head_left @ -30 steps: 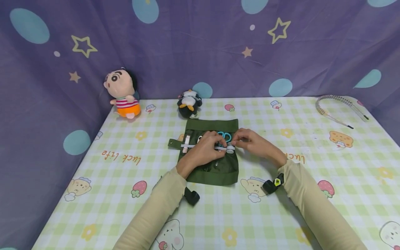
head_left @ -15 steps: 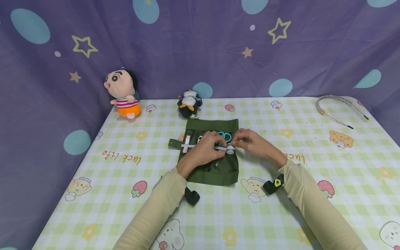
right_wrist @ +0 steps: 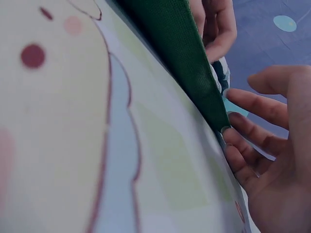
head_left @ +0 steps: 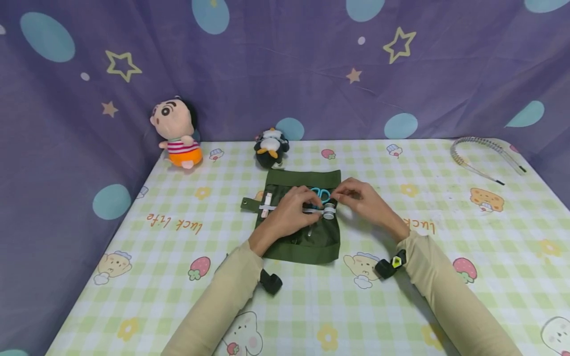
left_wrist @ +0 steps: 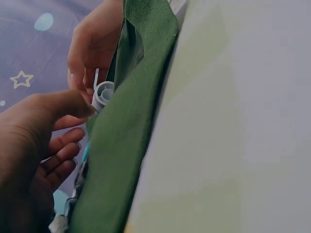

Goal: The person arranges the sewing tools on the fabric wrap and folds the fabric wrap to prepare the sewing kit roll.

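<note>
An olive-green sewing kit pouch (head_left: 311,253) lies unfolded on the table. A white elastic strap (head_left: 315,211) crosses it, with a small white spool (head_left: 329,212) under its right end. My left hand (head_left: 291,212) reaches over the pouch and pinches the strap between thumb and forefinger, just left of the spool. Teal-handled scissors (head_left: 326,194) sit above the strap. At the pouch's right edge is my right hand (head_left: 362,200), its fingers loosely bent; in the right wrist view its fingertips (right_wrist: 232,148) touch the green edge. A pale slim item (head_left: 266,204) is strapped at the left.
A plush doll (head_left: 177,132) in a striped shirt stands at the back left, a penguin plush (head_left: 270,147) behind the pouch. A headband (head_left: 476,141) lies at the far right. The pouch's snap tab (head_left: 250,204) sticks out leftward. A purple curtain (head_left: 285,64) hangs behind the table.
My right hand has shifted slightly up and away from the spool, which shows more fully. My left hand stays almost in place at the strap. The view has shifted a little.
</note>
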The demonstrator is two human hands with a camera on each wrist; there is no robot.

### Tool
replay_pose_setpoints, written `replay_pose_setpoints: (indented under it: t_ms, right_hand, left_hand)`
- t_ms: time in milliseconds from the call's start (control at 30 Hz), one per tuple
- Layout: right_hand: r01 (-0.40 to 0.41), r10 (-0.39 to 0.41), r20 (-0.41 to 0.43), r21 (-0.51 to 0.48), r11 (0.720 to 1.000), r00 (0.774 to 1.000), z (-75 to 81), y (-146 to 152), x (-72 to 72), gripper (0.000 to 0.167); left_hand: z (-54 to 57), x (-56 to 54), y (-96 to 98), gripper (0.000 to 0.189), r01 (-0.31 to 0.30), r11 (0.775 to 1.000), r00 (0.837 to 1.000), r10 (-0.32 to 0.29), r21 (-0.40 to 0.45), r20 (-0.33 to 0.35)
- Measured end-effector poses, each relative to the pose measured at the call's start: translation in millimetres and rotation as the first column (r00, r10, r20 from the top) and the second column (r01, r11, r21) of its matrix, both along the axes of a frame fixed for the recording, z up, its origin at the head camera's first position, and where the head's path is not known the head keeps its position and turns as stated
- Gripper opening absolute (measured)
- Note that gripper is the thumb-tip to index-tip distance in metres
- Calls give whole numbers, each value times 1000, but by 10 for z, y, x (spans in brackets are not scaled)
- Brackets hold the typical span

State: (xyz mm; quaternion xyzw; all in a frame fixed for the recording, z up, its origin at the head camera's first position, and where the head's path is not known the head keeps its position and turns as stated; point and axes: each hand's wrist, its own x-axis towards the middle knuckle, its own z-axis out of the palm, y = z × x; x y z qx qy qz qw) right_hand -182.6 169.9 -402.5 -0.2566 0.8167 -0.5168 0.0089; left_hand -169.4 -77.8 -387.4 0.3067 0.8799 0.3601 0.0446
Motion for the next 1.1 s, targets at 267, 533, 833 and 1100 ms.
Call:
replay_pose_setpoints:
  t_ms: [267,533,833,1100]
  right_hand:
    - [109,-109,-2,-34,993,994,29,64,-40,17]
    - [229,-230,-48,-23,973,972,-8,111,-164,18]
    - [303,-302,-37,30,952,953,31,59,-237,22]
    - [302,-301,-27,63,951,953,43,11,-322,28]
  left_hand:
    - [138,142,-249,14,-35,997,998,38,65,-47]
    - [286,343,-619,11,-140,989,984,145,55,-108]
    - [297,568,-963,9,-319,947,948,318,-45,-35]
    - [223,746,-1135,7,-364,922,931,364,-131,-23]
